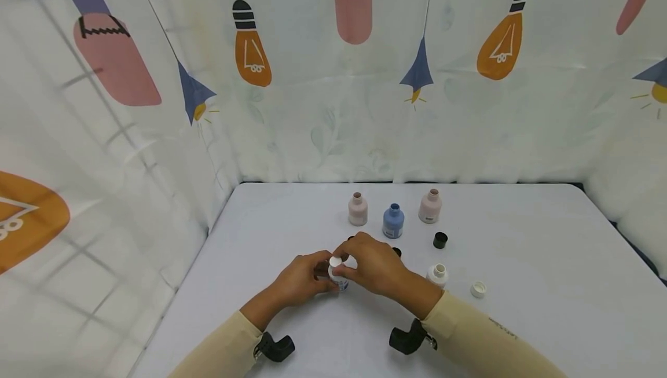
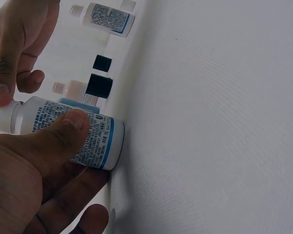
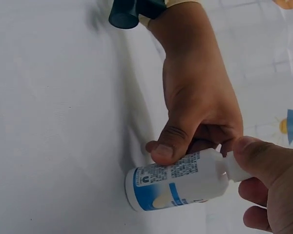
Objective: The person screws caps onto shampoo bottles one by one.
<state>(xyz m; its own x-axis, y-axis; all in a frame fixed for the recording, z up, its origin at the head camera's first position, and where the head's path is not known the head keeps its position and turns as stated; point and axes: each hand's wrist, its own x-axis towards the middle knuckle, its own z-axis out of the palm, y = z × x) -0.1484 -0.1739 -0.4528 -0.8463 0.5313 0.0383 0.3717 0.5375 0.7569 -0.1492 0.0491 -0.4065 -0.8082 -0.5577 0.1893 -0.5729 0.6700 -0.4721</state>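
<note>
A small white bottle with a blue-and-white printed label (image 3: 180, 180) stands on the table, its base seeming to touch the cloth. My left hand (image 1: 299, 281) grips the bottle's body, the thumb lying across the label. Over its top, my right hand (image 1: 375, 265) pinches a white cap (image 1: 335, 261) between thumb and fingers. The cap sits at the bottle's neck; whether it is tight or loose I cannot tell. Just right of my right forearm stands another white bottle (image 1: 438, 274), uncapped and partly hidden by the arm. A loose white cap (image 1: 478, 289) lies to its right.
Behind my hands stand an uncapped pink bottle (image 1: 358, 210), a blue bottle (image 1: 393, 221) and a second pink bottle (image 1: 430, 207). A black cap (image 1: 440, 240) lies in front of them; other black caps (image 2: 99, 86) are partly hidden. Patterned cloth (image 1: 333, 112) hangs behind the table.
</note>
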